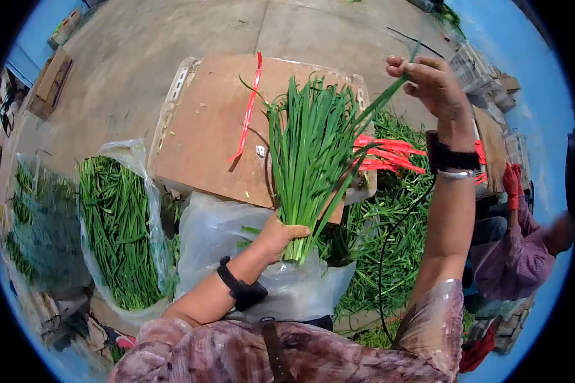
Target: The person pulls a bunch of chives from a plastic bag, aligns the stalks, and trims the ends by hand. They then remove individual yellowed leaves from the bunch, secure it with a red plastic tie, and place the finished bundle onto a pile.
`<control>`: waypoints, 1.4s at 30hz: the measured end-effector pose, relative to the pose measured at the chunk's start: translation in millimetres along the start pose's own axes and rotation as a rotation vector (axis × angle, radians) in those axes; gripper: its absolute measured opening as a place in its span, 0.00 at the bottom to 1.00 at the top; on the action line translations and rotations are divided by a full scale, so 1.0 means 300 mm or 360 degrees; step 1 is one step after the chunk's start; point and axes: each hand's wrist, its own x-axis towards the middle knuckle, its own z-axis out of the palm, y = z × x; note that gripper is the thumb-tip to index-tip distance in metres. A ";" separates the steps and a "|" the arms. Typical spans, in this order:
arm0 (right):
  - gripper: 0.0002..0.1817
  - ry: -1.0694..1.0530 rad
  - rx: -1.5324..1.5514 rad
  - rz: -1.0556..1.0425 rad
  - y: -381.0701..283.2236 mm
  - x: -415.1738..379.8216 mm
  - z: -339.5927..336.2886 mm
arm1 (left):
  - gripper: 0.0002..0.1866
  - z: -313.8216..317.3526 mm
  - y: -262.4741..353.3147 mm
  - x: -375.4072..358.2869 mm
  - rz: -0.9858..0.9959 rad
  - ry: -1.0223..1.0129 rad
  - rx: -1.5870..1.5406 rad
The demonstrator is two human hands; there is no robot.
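My left hand (279, 236) is closed around the pale lower end of a bunch of long green leaves (310, 143). The bunch fans out over a brown board (201, 137). Raised at the upper right, my right hand (430, 80) pinches the tips of a few green leaves (390, 94) that stretch away from the bunch. A single red strip (248, 115) lies on the board, left of the bunch. Several more red strips (390, 155) lie at the board's right edge, partly behind the leaves.
Plastic bags of green leaves (118, 230) stand at the left. Loose leaves (390, 255) are heaped at the right, crossed by a black cable. A cardboard box (51, 83) is at the upper left. At the far right sits another person (514, 255) with red gloves.
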 end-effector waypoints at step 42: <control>0.08 0.0082 -0.1193 -0.0032 0.456 -0.045 0.387 | 0.24 0.108 0.005 -0.031 0.0506 0.0269 0.0630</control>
